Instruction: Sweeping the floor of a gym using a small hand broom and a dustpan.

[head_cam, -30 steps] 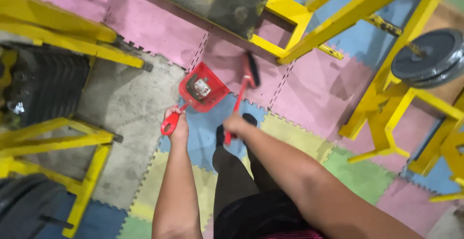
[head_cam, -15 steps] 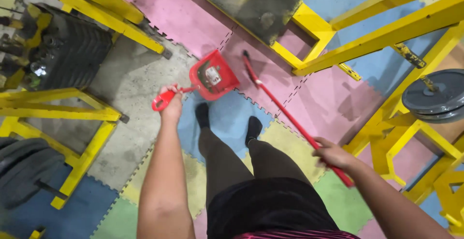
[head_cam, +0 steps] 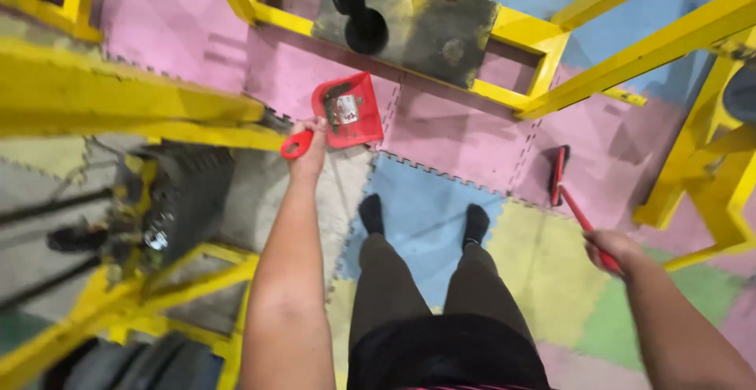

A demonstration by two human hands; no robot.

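Left hand point(head_cam: 309, 147) is gripping the red dustpan point(head_cam: 347, 111) handle over the pink mat point(head_cam: 457, 134). Right hand point(head_cam: 610, 247) is closed around the broom point(head_cam: 573, 201), bristles sitting near the mat's right edge.

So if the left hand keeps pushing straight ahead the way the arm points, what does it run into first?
The left hand already holds the red dustpan. Beyond the pan lies pink mat, then probably the yellow frame bar with the dark plate; depth is hard to judge.

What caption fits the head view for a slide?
Left hand holds a red dustpan, right hand a red broom, over coloured foam floor mats.
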